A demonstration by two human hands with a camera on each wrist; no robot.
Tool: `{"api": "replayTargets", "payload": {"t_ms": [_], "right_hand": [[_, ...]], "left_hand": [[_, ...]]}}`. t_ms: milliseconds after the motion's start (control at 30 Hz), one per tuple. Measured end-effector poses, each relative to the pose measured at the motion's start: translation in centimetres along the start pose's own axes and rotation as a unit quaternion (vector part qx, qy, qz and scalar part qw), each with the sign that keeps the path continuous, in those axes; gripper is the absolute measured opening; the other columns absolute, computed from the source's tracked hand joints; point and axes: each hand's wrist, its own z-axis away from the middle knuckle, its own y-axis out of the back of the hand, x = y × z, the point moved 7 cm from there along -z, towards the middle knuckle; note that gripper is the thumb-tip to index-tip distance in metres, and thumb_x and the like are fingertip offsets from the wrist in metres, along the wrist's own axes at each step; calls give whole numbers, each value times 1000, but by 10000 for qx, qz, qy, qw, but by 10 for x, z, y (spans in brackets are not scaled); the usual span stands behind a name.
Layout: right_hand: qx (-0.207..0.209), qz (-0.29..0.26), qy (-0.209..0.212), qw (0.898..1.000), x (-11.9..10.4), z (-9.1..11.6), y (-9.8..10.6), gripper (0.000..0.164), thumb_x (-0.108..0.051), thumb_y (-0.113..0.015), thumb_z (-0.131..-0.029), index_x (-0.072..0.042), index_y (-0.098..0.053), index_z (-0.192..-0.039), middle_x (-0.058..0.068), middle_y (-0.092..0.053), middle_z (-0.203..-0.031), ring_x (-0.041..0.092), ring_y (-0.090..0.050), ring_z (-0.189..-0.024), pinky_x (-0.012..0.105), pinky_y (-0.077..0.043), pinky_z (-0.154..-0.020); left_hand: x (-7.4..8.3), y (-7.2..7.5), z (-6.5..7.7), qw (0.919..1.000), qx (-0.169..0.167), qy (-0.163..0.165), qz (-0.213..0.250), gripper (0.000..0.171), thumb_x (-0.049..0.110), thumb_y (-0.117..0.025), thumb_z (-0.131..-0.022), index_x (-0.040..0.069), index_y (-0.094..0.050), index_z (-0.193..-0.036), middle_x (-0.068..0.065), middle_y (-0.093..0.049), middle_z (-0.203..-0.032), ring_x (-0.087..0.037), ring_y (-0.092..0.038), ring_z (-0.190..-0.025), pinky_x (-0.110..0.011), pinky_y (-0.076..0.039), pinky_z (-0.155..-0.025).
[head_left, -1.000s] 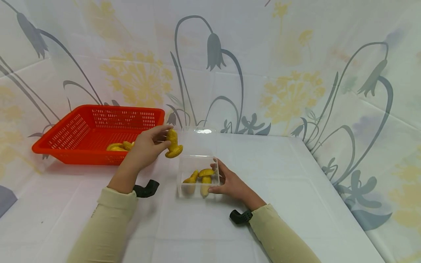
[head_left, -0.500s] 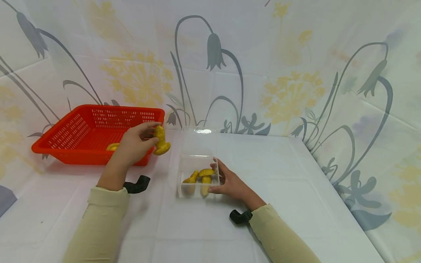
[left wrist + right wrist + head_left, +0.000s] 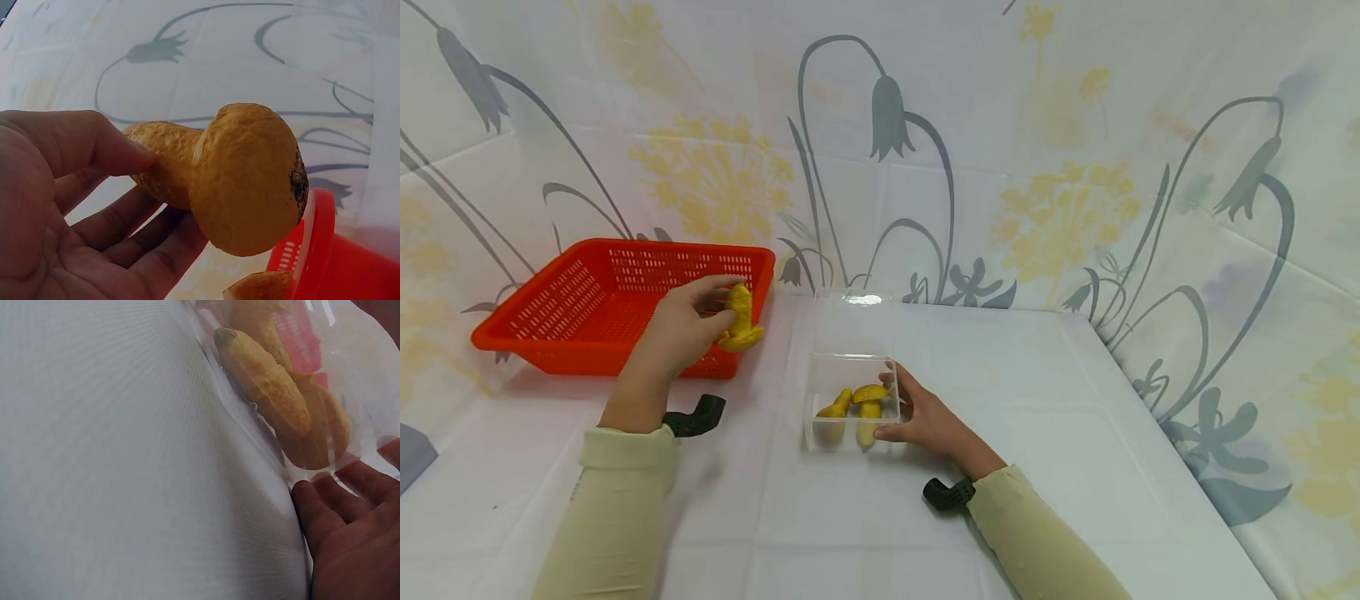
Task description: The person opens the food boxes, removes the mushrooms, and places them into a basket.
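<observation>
In the head view, my left hand [image 3: 677, 329] pinches a yellow mushroom [image 3: 742, 312] by its stem, with the cap hanging down, at the right end of the red basket [image 3: 595, 358]. The left wrist view shows the thumb on the stem and a dark patch on the cap [image 3: 247, 181]. My right hand [image 3: 928, 421] grips the right side of a clear plastic box [image 3: 813, 392], thumb in front and fingers behind. Inside the box lie two mushrooms, one on the left [image 3: 835, 412] and one on the right [image 3: 869, 408].
The box's transparent lid [image 3: 853, 325] lies open behind it. A yellowish piece [image 3: 259, 286] shows at the basket's rim in the left wrist view. Black wrist cameras sit on the left wrist [image 3: 696, 417] and right wrist [image 3: 949, 494]. A flowered cloth [image 3: 970, 150] hangs behind the table.
My left hand has moved left with the mushroom, from beside the box to the basket's right end, covering the yellow pieces in the basket. The right hand and box have stayed put.
</observation>
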Motion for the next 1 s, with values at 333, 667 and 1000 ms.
{"api": "replayTargets", "payload": {"t_ms": [333,667,1000], "right_hand": [[-1,86,-62,9999,0,0,0,105,-18,-77,-82,-11,-3,-157,15,-28,-158,31,-25,-147,45,-29,-117],[-1,103,-83,9999,1,0,0,105,-18,-77,-82,-11,-3,-157,14,-27,-159,31,-23,-148,45,-28,-118],[-15,85,-75,9999,1,-1,0,104,-18,-76,-82,-9,-3,-156,15,-27,-158,31,-25,-147,45,-29,-117]], "left_hand": [[-7,8,0,9998,87,145,-71,52,20,-57,-95,28,-44,-145,-16,-46,-144,-37,-45,-126,-52,-51,-98],[-13,20,0,9977,453,127,-492,53,20,-53,-94,24,-43,-146,-20,-47,-143,-40,-46,-125,-55,-51,-96],[-17,25,-1,9952,838,173,-464,53,18,-55,-96,24,-41,-147,-20,-48,-142,-41,-46,-127,-55,-48,-99]]}}
